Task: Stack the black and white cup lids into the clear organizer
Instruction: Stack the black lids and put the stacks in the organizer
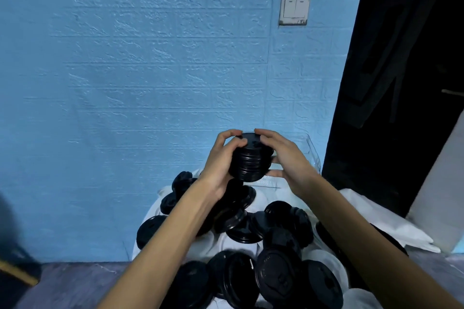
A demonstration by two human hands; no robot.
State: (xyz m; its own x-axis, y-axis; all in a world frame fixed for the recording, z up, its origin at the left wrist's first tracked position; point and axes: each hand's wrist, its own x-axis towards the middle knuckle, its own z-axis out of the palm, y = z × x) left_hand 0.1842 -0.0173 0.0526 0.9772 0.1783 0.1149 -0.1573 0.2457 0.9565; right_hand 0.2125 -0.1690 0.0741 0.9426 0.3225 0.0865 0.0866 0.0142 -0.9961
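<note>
- Blue wall (pixel 125 70) fills the bkgd; light switch (pixel 294 8) at approx. 1 o'clock, no bearing on the job.
- Loose black lids (pixel 251 231) heaped at 6 o'clock on a white-covered worktop (pixel 391 223), mixed with white lids (pixel 326 262); most not yet sorted.
- Left hand (pixel 221 160) at centre, fingers (pixel 229 134) curled round the 9 o'clock side of the black lid stack (pixel 251 158), thumb pressing on the top lid.
- Stack held clear of the heap, lids nested, top face up, tilted slightly.
- Right hand (pixel 283 155) fingers wrap the 3 o'clock side, fingertips on the top rim, lower ones under the base.
- Clear organizer (pixel 312 150) just behind and to 3 o'clock of the stack; only rim and wall edges show, contents cannot be told.
- Judgement: stack gathered, insertion not yet done.
- Risks:
  - Squeeze from both sides w/ uneven pressure could fan the lids; a mid-stack lid may pop out.
  - Tilt on entry could catch the organizer rim and shear off the lower lids.
  - Transparent walls hard to see; misjudged opening likely.
  - Forearms pass over the heap; a brush could slide loose lids off the worktop edge.
</note>
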